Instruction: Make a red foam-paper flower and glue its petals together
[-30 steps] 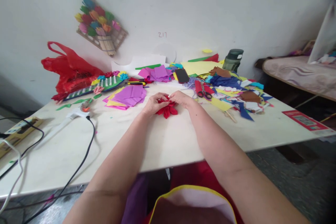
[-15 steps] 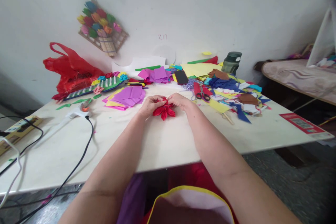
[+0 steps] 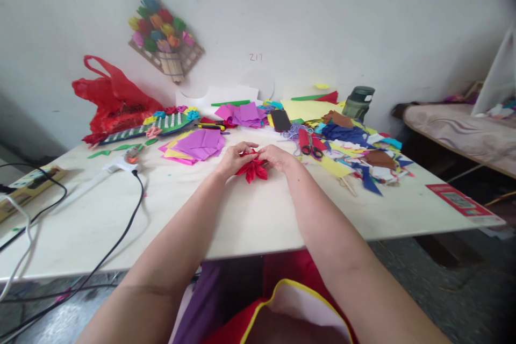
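A red folded paper flower rests on the white table in front of me. My left hand pinches its left side with curled fingers. My right hand grips its right side, fingers closed on the petals. Both forearms stretch out over the table's near edge. The flower's upper part is hidden behind my fingers.
Purple and pink paper sheets lie left of my hands; red-handled scissors, a black phone and coloured scraps lie to the right. A red plastic bag, black cable, green bottle and wall flower craft are around.
The view has shifted slightly. Both hands stay on the red flower, turning it a little; its petals now point more towards me.
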A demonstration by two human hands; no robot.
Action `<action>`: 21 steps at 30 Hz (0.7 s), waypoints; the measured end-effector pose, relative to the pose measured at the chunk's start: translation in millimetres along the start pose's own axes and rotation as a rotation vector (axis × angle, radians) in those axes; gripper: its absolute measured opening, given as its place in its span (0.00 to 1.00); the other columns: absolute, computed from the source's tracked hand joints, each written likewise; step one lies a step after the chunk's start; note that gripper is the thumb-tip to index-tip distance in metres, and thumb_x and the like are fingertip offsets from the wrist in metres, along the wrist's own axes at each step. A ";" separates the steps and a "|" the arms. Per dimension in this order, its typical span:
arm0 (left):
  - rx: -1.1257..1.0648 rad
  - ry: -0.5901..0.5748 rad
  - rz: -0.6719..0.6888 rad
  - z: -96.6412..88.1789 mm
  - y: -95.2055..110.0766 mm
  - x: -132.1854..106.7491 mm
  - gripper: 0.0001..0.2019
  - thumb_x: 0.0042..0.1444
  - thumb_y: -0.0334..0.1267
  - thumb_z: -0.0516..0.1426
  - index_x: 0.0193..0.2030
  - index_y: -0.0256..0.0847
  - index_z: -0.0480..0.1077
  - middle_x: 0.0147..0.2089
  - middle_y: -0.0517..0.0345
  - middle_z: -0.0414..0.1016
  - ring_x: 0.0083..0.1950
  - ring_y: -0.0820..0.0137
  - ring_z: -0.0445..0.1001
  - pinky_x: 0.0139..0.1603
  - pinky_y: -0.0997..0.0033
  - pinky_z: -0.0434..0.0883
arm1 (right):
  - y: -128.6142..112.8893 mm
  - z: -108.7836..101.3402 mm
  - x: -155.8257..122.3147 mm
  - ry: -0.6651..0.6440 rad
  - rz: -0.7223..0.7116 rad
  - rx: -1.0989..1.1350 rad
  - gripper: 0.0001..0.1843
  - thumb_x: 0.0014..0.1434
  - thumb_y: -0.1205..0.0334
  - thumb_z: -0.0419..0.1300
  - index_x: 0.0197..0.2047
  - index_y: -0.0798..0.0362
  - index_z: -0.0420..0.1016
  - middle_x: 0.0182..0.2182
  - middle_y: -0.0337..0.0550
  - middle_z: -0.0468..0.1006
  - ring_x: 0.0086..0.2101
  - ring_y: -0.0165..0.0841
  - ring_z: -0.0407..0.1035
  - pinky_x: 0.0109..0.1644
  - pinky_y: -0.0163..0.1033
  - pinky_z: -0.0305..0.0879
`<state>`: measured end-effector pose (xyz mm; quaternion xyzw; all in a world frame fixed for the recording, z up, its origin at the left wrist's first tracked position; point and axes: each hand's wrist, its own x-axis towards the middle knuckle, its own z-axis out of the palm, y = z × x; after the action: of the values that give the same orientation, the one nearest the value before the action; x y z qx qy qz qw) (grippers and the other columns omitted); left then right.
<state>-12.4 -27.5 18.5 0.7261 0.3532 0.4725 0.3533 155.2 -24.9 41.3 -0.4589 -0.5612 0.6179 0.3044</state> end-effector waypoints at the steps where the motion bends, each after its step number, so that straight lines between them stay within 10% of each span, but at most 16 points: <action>1: 0.009 0.004 0.013 0.3 0.9 0.2 0.17 0.47 0.51 0.64 0.27 0.38 0.71 0.53 0.43 0.77 0.52 0.60 0.75 0.54 0.59 0.69 | -0.6 -0.3 -0.4 -0.011 0.000 0.007 0.04 0.38 0.74 0.59 0.20 0.57 0.71 0.13 0.37 0.71 0.18 0.27 0.65 0.24 0.31 0.62; 21: 0.266 0.086 0.193 -1.2 -0.8 1.4 0.08 0.52 0.41 0.61 0.28 0.40 0.71 0.56 0.45 0.73 0.54 0.60 0.74 0.54 0.61 0.70 | -9.1 11.9 -1.4 0.253 -0.091 -0.074 0.14 0.45 0.81 0.58 0.16 0.56 0.65 0.11 0.33 0.65 0.17 0.24 0.60 0.25 0.31 0.59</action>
<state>-13.2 -25.7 18.8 0.7760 0.3561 0.4840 0.1917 143.7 -29.5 49.8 -0.5182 -0.5611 0.5193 0.3833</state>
